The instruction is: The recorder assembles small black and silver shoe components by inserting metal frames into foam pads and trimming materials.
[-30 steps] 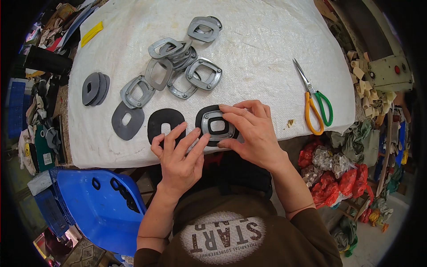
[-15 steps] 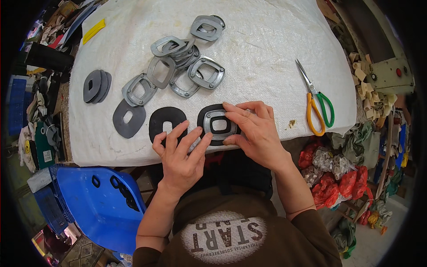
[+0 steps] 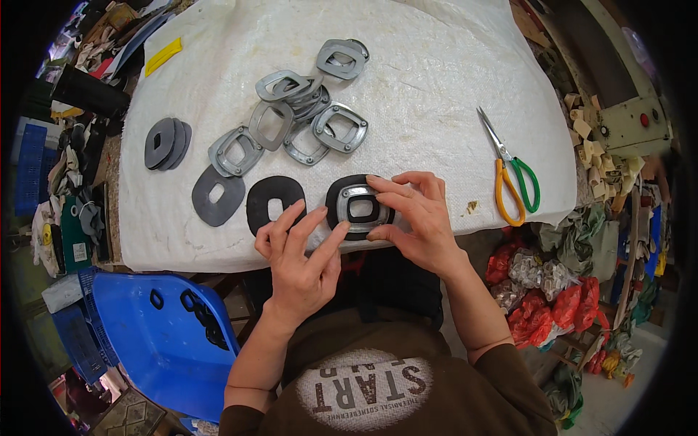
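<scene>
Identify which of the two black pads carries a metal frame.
The black pad farther right, nearest the right hand: a metal frame sits on it, whereas the left black pad bears none.

The light falls soft and rather even on the white sheet, with faint shadows, small glints on the metal frames, and strongly curved, dark outer edges.

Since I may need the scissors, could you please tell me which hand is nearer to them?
Right. The right hand, at the metal frame's right side, lies left of the scissors and slightly lower in view; the left hand is farther left.
</scene>
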`<state>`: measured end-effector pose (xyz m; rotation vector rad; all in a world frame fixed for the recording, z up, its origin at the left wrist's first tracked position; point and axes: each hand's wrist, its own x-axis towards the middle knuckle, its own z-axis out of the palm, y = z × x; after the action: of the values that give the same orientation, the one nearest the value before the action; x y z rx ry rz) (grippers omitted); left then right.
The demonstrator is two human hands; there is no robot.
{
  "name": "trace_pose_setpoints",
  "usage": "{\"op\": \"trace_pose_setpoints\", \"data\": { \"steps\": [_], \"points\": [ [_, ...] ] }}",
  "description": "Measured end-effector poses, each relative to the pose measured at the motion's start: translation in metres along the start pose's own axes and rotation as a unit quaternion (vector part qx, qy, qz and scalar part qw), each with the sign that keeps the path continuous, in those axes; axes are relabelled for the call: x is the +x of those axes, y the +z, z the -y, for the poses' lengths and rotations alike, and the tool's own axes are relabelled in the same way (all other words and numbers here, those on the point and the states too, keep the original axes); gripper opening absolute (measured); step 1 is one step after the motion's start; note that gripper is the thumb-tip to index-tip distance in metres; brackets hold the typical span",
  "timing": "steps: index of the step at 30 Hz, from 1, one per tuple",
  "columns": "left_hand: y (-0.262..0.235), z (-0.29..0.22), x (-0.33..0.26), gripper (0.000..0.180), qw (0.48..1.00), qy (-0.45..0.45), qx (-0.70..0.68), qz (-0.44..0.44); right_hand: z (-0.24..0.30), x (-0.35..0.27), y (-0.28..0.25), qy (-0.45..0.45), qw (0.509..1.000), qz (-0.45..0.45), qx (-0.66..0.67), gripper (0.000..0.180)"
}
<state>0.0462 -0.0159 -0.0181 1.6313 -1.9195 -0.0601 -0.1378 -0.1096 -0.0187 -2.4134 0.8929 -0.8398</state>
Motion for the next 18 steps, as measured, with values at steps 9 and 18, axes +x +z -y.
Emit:
{"op": "trace_pose_setpoints", "data": {
  "steps": [9, 18],
  "points": [
    [-0.005, -0.006, -0.001, 0.046, 0.968, -0.09, -0.227, -0.063, 0.007, -0.007, -0.002, -0.033, 0.998, -0.056, 0.004, 0.056],
    [-0.006, -0.013, 0.004, 0.047, 0.717, -0.314, -0.621, 0.014, 0.016, -0.008, -0.004, -0.049, 0.995, -0.082, 0.031, 0.048]
  ]
}}
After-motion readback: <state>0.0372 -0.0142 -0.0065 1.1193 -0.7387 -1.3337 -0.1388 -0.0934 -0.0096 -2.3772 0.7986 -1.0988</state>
